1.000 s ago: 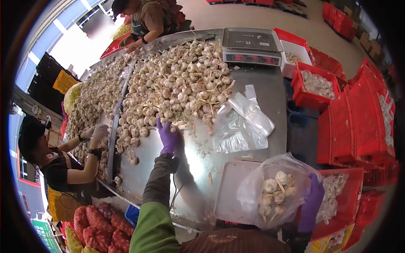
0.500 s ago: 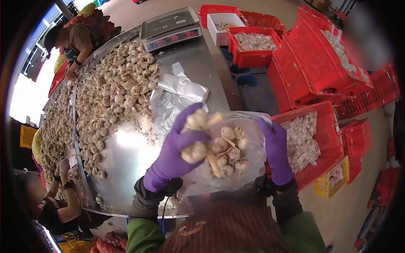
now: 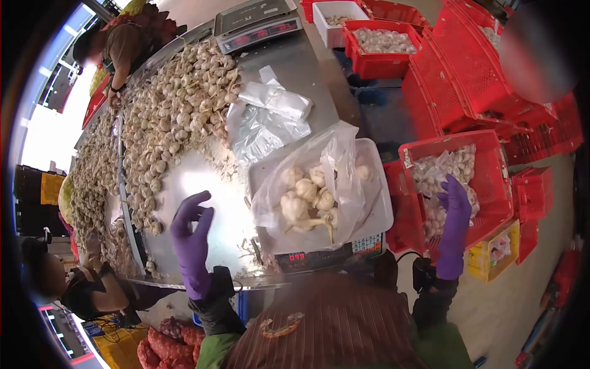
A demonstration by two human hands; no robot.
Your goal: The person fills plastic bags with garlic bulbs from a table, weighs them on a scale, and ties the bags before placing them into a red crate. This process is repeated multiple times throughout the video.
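Note:
A clear plastic bag (image 3: 347, 154) holding several garlic bulbs (image 3: 305, 189) sits in a white tray (image 3: 384, 197). Beneath the tray is a digital scale with a red lit display (image 3: 297, 257). My left hand (image 3: 193, 237), in a purple glove, is empty over the metal table left of the tray, thumb and fingers apart. On the other side, my right hand (image 3: 455, 221), also purple-gloved, is empty with loosely bent fingers. It hovers in front of a red crate (image 3: 495, 175) of bagged garlic, apart from the tray.
A big heap of garlic (image 3: 178, 104) covers the metal table's (image 3: 209, 246) far left part. Flat plastic bags (image 3: 276, 101) lie beyond the tray, near a second scale (image 3: 258, 27). Red crates (image 3: 442, 80) stack at right. Two people work along the left side.
My left hand has let go of the garlic bulbs and moved left. My right hand has released the bag and moved right. The bag now rests in the tray on the scale.

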